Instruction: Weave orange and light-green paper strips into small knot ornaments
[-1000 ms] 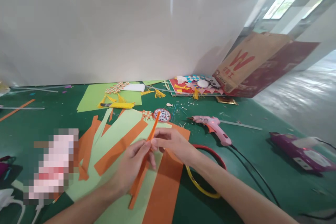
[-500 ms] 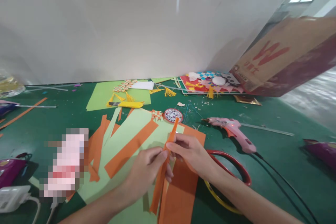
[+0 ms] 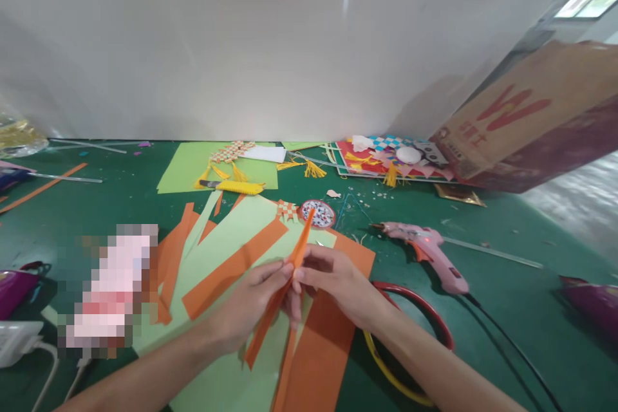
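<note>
Orange paper strip (image 3: 298, 251), long and narrow, stands tilted above the green table (image 3: 502, 283), pinched at its middle between both hands. Left hand (image 3: 251, 306) grips it from below with thumb and fingertips; right hand (image 3: 333, 280) clamps it just beside. Under them lie light-green paper sheets (image 3: 232, 232) and wide orange bands (image 3: 318, 347); a pink glue gun (image 3: 425, 248) rests to the right.
</note>
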The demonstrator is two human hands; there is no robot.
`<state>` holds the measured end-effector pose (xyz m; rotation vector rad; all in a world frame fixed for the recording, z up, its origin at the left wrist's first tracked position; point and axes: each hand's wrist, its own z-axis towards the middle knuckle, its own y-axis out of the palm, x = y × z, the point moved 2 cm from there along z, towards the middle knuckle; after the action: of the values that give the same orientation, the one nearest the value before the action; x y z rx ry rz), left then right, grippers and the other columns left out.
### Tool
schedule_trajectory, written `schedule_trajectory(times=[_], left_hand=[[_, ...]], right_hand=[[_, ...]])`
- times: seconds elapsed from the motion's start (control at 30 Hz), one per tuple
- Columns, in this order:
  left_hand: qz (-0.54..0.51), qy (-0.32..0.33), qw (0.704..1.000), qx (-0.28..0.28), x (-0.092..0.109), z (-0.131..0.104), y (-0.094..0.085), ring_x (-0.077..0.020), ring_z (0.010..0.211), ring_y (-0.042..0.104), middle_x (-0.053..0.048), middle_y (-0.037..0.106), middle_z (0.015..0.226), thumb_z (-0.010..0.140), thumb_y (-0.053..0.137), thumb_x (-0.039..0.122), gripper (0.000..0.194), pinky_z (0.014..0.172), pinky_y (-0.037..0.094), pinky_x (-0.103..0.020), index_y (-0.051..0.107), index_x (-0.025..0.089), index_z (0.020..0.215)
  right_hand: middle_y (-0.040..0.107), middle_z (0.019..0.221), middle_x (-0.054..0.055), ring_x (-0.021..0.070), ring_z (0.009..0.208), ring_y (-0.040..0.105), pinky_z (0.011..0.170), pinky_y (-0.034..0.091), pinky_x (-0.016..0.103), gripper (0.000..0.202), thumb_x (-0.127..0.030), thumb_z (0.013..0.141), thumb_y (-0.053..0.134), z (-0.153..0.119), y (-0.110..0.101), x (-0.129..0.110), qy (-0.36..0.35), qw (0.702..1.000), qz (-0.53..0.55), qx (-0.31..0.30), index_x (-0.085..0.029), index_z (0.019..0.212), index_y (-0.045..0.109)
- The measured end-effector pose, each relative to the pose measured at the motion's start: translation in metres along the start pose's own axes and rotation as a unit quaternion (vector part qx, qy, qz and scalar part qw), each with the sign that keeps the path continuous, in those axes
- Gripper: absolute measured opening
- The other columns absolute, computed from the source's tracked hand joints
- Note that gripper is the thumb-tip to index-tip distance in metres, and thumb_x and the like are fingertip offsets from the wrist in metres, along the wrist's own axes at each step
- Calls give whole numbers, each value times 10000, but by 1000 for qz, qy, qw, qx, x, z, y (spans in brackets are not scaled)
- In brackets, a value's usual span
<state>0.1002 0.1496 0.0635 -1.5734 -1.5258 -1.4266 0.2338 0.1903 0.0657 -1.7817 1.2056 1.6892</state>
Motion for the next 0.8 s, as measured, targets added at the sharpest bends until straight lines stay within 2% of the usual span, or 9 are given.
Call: schedule_trajectory(times=[0.23, 0.4, 0.57, 0.8], left_hand=[[42, 1, 999, -8, 1, 0, -1, -115, 538, 543, 36, 569, 512, 924, 410, 336, 287, 713, 407, -236, 549, 181, 726], [90, -14, 996, -17, 4, -3, 2, -132, 547, 563, 29, 576, 543, 913, 404, 353, 269, 633, 411, -241, 553, 185, 765], [105, -5, 994, -34, 6, -4, 3, -141, 566, 586, 18, 588, 585, 905, 403, 360, 273, 660, 431, -263, 590, 168, 857], [191, 39, 980, -32, 9, -6, 3, -140, 610, 599, 14, 606, 609, 896, 431, 309, 222, 674, 439, -263, 569, 170, 793]], right_hand=[[509, 516, -63, 114, 475, 539, 549, 350, 276, 357, -482, 650, 746, 3, 3, 2, 10, 999, 37, 9, -177, 698, 566], [485, 476, -67, 96, 439, 488, 487, 293, 255, 390, -462, 603, 780, 2, 2, 2, 23, 998, 45, 29, -185, 606, 506], [508, 456, -52, 58, 441, 360, 472, 196, 244, 396, -420, 546, 818, 2, -3, 4, 10, 998, 37, 52, -166, 552, 513], [543, 484, -31, 46, 443, 331, 459, 166, 246, 399, -421, 532, 816, -2, -5, 2, 7, 998, 34, 44, -160, 531, 513]])
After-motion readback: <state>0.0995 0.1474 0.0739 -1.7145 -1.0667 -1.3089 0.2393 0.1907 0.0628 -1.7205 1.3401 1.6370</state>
